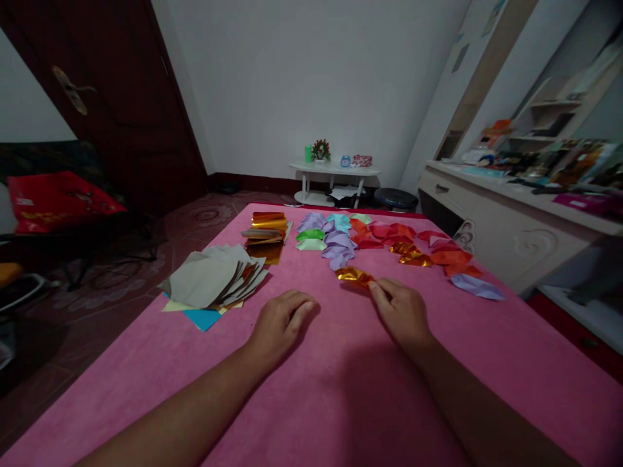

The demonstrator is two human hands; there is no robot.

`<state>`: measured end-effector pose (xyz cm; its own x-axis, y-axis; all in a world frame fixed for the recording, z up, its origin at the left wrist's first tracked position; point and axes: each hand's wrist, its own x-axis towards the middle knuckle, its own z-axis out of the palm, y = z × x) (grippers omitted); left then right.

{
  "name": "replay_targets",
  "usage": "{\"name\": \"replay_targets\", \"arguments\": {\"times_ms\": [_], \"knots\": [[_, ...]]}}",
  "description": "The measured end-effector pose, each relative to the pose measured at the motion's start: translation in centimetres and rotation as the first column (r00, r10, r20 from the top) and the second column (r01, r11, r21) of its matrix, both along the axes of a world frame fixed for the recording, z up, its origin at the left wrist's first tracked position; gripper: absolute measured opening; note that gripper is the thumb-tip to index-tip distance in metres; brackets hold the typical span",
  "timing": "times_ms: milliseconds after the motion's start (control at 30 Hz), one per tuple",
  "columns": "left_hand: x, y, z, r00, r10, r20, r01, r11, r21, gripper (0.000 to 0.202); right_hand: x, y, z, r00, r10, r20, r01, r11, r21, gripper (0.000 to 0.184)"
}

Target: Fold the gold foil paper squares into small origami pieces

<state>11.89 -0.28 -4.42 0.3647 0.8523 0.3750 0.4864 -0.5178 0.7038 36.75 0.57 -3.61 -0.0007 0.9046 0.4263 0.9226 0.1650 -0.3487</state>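
Observation:
Between the thumb and fingers of my right hand (pixel 402 311) is one end of a folded gold foil paper (pixel 354 277), held just over the pink tabletop. My left hand (pixel 281 318) rests on the cloth with its fingers curled together, and nothing shows in it. Left of it lies a fanned stack of greyish paper sheets (pixel 209 279), with a blue sheet (pixel 202 318) poking out underneath. Folded lilac papers (pixel 339 246) sit beyond the gold foil piece. Two more gold foil pieces (pixel 411 254) lie farther right, near several folded red papers (pixel 384 233).
A pile of gold foil sheets (pixel 267 237) lies at the table's far left. A lone lilac folded paper (pixel 477 287) is near the right edge. Beyond the pink table (pixel 311 389) stand a small white table (pixel 335 170) and, at right, a cluttered dresser (pixel 506 224).

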Motion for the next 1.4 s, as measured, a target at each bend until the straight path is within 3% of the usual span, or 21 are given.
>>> {"name": "replay_targets", "arguments": {"times_ms": [133,233,333,567,800,900,1000,1100,1167,1267,1333,1400], "knots": [[0.5,0.0,0.0,0.999,-0.021,-0.05,0.019,0.999,-0.025,0.029,4.2,3.8,0.4,0.943,-0.272,0.192,0.252,0.96,0.123,0.03],[0.6,0.0,0.0,0.998,-0.007,-0.067,0.005,0.999,-0.036,0.028,6.1,6.3,-0.1,0.882,-0.314,0.351,0.295,0.949,0.108,0.03],[0.7,0.1,0.1,0.998,0.005,-0.069,-0.008,0.999,-0.044,0.027,6.8,8.2,-0.6,0.869,-0.311,0.385,0.299,0.95,0.091,0.029],[0.8,0.2,-0.1,0.998,-0.003,-0.068,-0.001,0.998,-0.057,0.026,6.8,10.5,-1.1,0.883,-0.338,0.325,0.332,0.94,0.074,0.026],[0.7,0.4,-0.4,0.999,0.008,-0.054,-0.011,0.999,-0.043,0.022,5.8,8.5,-0.8,0.921,-0.379,0.092,0.374,0.925,0.068,0.032],[0.7,0.4,-0.4,0.999,0.011,-0.034,-0.013,0.999,-0.051,0.022,3.5,6.6,-1.1,0.96,-0.282,-0.008,0.282,0.96,-0.006,0.023],[0.6,0.3,-0.4,1.0,0.014,-0.009,-0.014,0.998,-0.06,0.022,-0.8,3.9,-1.5,0.995,-0.055,-0.08,0.047,0.994,-0.101,0.018],[-0.1,0.4,-0.2,0.998,0.057,-0.013,-0.057,0.998,-0.014,0.022,-4.8,0.9,-1.5,0.954,0.273,-0.125,-0.29,0.946,-0.144,0.018],[-1.4,0.8,0.4,0.985,0.145,-0.091,-0.137,0.987,0.087,0.019,-6.1,-0.4,-1.3,0.931,0.362,-0.052,-0.365,0.92,-0.144,0.02],[-4.2,1.9,1.8,0.891,0.408,-0.199,-0.341,0.89,0.302,0.019,-6.2,-0.5,-1.4,0.897,0.434,-0.089,-0.443,0.884,-0.152,0.02],[-6.7,2.9,2.9,0.791,0.563,-0.238,-0.457,0.803,0.382,0.033,-5.8,0.0,-1.8,0.889,0.444,-0.112,-0.457,0.875,-0.163,0.02],[-9.2,3.8,3.9,0.713,0.623,-0.321,-0.51,0.775,0.373,0.063,-5.4,0.4,-2.2,0.889,0.444,-0.111,-0.457,0.873,-0.172,0.02]]}}
